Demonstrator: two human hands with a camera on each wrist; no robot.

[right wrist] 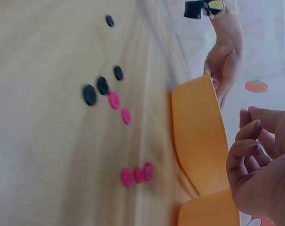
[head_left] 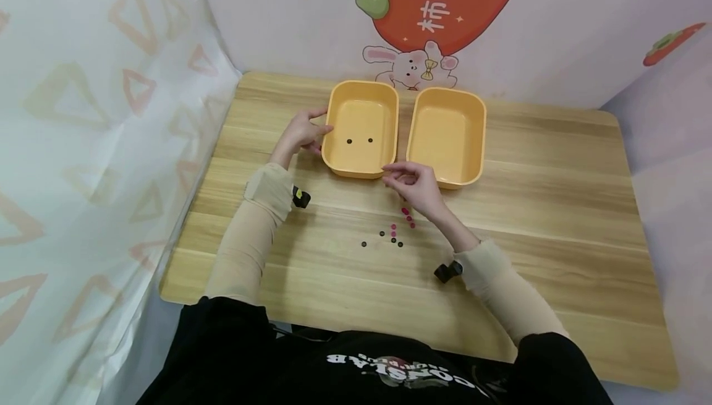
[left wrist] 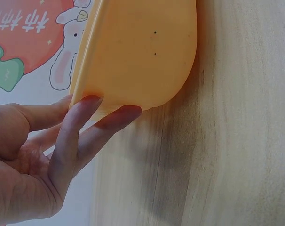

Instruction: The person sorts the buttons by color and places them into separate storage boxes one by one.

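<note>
My left hand grips the left side of the left yellow plastic bin, with fingers against its outer wall. Two black buttons lie on that bin's floor. At the bin's front right corner is my right hand, its thumb and forefinger tips brought together and the other fingers curled. Whether something small sits between those tips cannot be seen. Below the right hand, several pink buttons and several black buttons lie loose on the table.
A second yellow bin, with nothing seen in it, stands just right of the first. Both are near the back edge of the wooden table. Printed curtains hang behind and at the sides. Each wrist wears a small black camera.
</note>
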